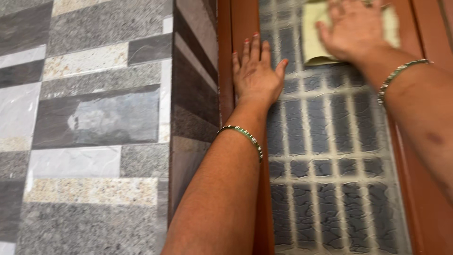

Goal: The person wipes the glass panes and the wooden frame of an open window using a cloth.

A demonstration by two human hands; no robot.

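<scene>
A pale yellow cloth is pressed against a textured glass pane while the frame beside it is braced.

At the left, a wall of grey, white and speckled stone tiles [94, 118] is seen, ended by a dark corner edge just beside the reddish-brown wooden frame [238, 23]. Between the frame's two uprights, the patterned grey glass pane with a pale grid [330, 156] is left largely uncovered below the hands. The left hand [255, 73] is laid flat, fingers spread, across the left upright and the pane's edge; nothing is held. Higher and to the right, the right hand [354, 28] is spread flat upon the pale yellow cloth [314, 45], which is kept against the top of the pane. A thin metal bangle [245, 134] is worn on each wrist.
</scene>
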